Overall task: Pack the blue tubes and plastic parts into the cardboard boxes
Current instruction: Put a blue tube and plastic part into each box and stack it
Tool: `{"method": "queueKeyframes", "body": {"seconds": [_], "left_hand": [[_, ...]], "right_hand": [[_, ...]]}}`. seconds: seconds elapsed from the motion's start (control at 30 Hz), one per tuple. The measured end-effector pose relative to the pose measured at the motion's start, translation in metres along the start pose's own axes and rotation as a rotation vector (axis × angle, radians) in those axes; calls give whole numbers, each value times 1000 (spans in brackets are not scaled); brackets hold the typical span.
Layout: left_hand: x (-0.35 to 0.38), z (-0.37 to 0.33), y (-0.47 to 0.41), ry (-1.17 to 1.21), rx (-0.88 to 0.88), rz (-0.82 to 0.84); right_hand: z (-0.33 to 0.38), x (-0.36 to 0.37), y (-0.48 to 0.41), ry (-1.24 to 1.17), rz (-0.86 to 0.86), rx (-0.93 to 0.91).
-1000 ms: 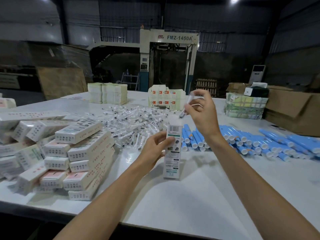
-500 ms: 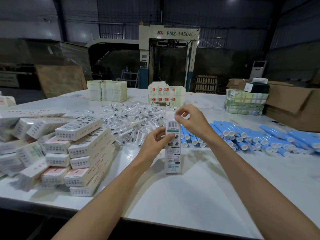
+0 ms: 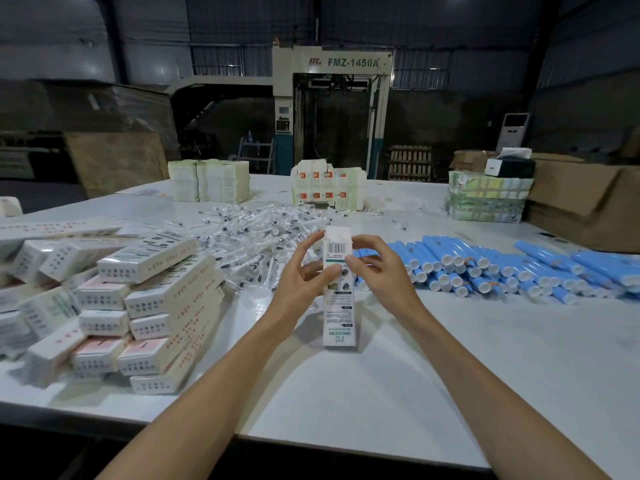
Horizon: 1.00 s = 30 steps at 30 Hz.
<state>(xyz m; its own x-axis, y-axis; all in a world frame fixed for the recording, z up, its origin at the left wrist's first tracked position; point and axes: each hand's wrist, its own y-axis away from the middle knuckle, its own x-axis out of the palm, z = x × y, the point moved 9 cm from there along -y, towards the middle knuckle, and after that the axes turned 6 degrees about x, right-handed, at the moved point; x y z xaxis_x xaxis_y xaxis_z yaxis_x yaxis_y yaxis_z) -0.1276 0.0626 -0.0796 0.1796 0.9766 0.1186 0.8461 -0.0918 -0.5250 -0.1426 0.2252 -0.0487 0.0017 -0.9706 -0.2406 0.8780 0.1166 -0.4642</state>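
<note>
Between the left grip (image 3: 300, 276), curled round it, and the right grip (image 3: 378, 271), pinching its top flap, an upright box (image 3: 338, 306) stands on the table (image 3: 450, 375), the plastic part held overhead a second ago apparently now inside.

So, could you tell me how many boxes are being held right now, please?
1: the upright white box, gripped by both the left hand and right hand at mid-table. The other boxes lie piled on the left.

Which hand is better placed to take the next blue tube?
Probably the right hand: the blue plastic tubes lie just beyond it; the upright white cardboard box separates them from the left hand.
</note>
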Motion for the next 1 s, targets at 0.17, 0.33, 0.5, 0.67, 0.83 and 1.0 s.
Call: {"method": "queueKeyframes", "body": {"seconds": [0.17,0.33,0.5,0.67,0.83,1.0], "left_hand": [[0,-2,0,-67,6,22],[6,-4,2,-70,5,53],[5,-4,2,-87,-7,54],[4,1,3,-126,-22,59],[7,0,5,-155,-18,93],[15,-2,6,-148,-28,150]], "right_hand": [[2,0,2,-75,42,-17],[-7,1,2,-214,104,73],[0,4,5,-170,122,42],[-8,3,3,-95,122,58],[-9,-1,3,-109,106,68],[-20,-17,-3,-305,-21,195]]}}
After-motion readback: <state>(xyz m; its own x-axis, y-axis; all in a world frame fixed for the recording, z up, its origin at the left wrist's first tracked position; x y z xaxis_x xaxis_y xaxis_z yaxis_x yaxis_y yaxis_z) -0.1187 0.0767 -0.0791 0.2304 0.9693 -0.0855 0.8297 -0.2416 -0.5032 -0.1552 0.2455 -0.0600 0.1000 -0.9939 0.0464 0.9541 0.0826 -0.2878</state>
